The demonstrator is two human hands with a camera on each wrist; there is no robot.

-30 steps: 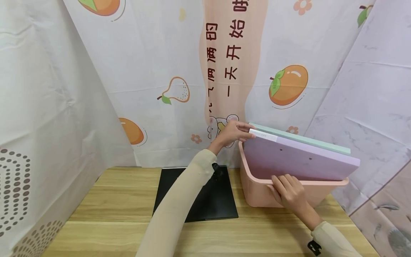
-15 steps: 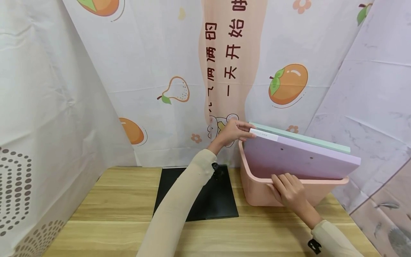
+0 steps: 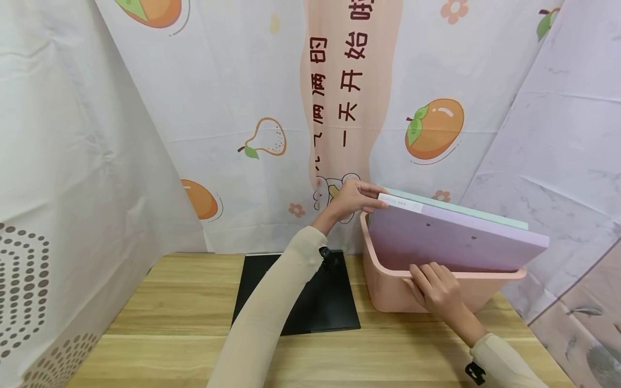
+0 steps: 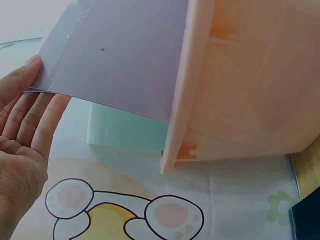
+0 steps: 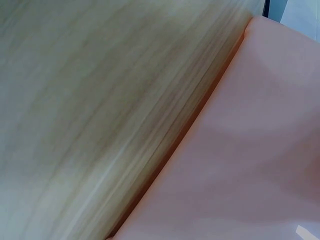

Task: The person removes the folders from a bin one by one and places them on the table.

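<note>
My left hand [image 3: 350, 200] pinches the upper left corner of a purple file folder [image 3: 412, 237], thumb on the near face and fingers behind. The folder has a white label on its spine and stands tilted in a pink plastic bin [image 3: 395, 295], its spine well above the rim. Right behind it leans a mint green folder [image 3: 475, 212]. In the left wrist view, the purple folder [image 4: 125, 55] spans from the thumb to the bin's rim. My right hand [image 3: 440, 293] grips the bin's front rim, fingers curled over the edge.
A flat black folder-like sheet [image 3: 330, 302] lies on the wooden table [image 3: 160, 312] left of the bin, partly hidden under my left forearm. A fruit-printed cloth [image 3: 233, 81] hangs right behind the table, with more cloth on both sides.
The purple folder has shifted slightly to the right, its right end a little higher. Both hands keep nearly the same places.
</note>
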